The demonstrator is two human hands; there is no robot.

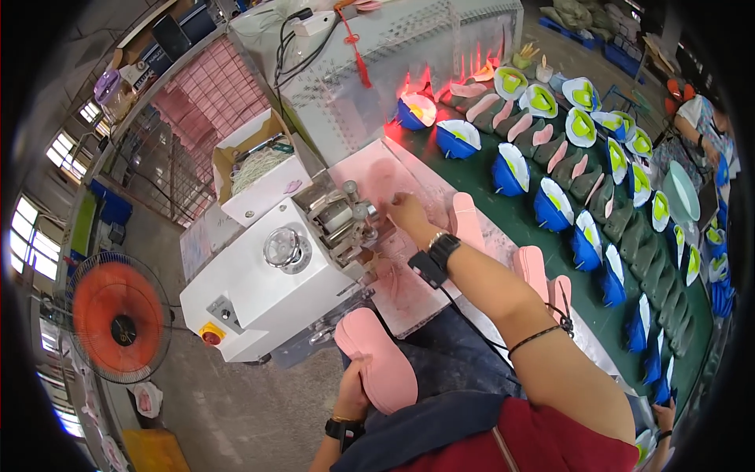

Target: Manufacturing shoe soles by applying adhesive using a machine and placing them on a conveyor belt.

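Note:
My left hand (355,391) grips a stack of pink insoles (377,360) from its left side, low in front of my body. Up at the white machine (271,271), my right hand (407,212) is beside the metal rollers (336,214), its fingers bent together. Whatever they pinch is too small or hidden to make out. Under that hand lies a pink-stained board (413,295), and a blurred pink patch shows just beyond the fingers. More piles of pink insoles (467,220) rest right of my right wrist, and another pile (531,269) is partly behind my forearm.
A green conveyor (503,216) on the right carries blue-and-white shoe uppers (511,169), dark soles and pink insoles past a red-lit housing (370,86). An open box (255,161) of string stands behind the machine. An orange fan (122,318) is at left. Another person (704,130) works far right.

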